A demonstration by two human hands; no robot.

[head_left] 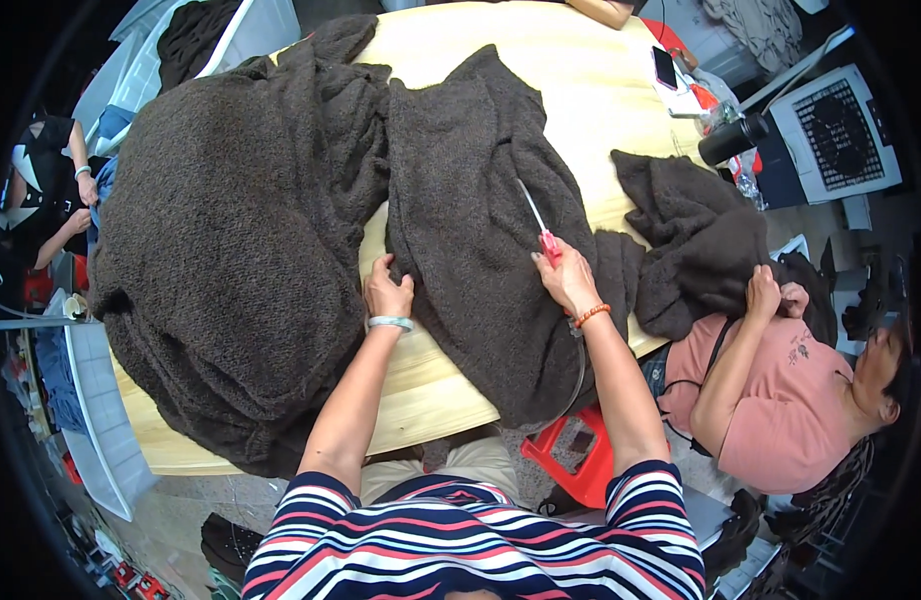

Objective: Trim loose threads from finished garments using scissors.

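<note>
The dark knit piece (pixel 461 190) lies spread on the pale wooden table (pixel 603 100), straight ahead of the wearer. Over it, the right hand (pixel 573 282) is closed around a red-handled tool (pixel 551 245) (its thin, shiny shaft points away from the body). The left hand (pixel 389 294) is at the knit piece's left edge, fingers bent; whether it pinches the cloth, I cannot tell. Left of the knit piece bulges a large heap (pixel 231 220) of similar fabric. Right of the knit piece lies another dark cloth (pixel 706 240), with a pink-shirted co-worker (pixel 781 430) beside it.
</note>
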